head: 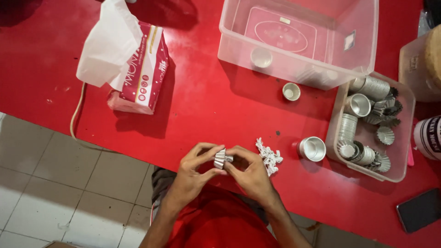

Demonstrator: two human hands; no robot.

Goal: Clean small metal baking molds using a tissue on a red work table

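Fingers (205, 151): both sets curled shut around one small fluted foil cup (221, 158), held at the near table edge, 6 o'clock in the head view. Left hand (193, 172) pinches the cup's pleated side; right hand (250, 174) closes on its other side, with a crumpled white paper liner (269, 157) at its knuckles.

Step in hand, as judged: working a single cup between the fingertips, probably parting it from a liner or a nested mate. The next move would call for a light pinch so the thin pleats do not crush.

Items, left to right:
- Tissue pack (142, 71), red and white, one sheet pulled up, at 10 o'clock.
- Red table (216, 110), bearing everything.
- Clear plastic tub (301, 43), at 12 o'clock, one white cup inside.
- Small cream cup (291, 91), just beside the tub's near wall.
- Smooth metal cup (312, 149) on its side, at 3 o'clock of the hands.
- Shallow clear tray (399, 151) of stacked foil cups (367, 110), at 2 o'clock.
- Dark phone (419, 210), at 4 o'clock.
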